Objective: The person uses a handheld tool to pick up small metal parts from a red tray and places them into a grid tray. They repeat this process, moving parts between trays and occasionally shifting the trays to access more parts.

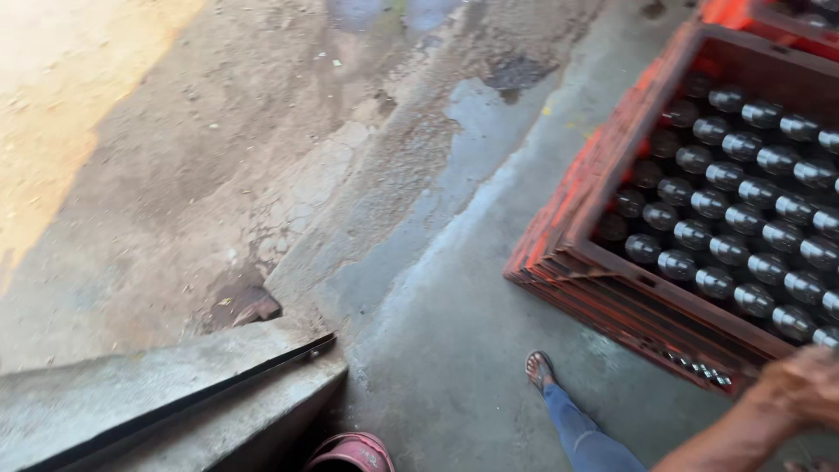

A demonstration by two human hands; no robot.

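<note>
A stack of red plastic crates stands on the wet concrete at the right. The top crate is packed with several dark bottles with shiny metal caps. My right hand shows blurred at the lower right, at the near corner of the top crate's rim, with the forearm coming in from the bottom edge. The blur hides whether its fingers grip the rim. My left hand is out of view.
A leg in blue jeans with a sandalled foot stands just left of the crates. A pink sandal shows at the bottom edge. A concrete step with a dark metal edge lies lower left. Dirt ground beyond.
</note>
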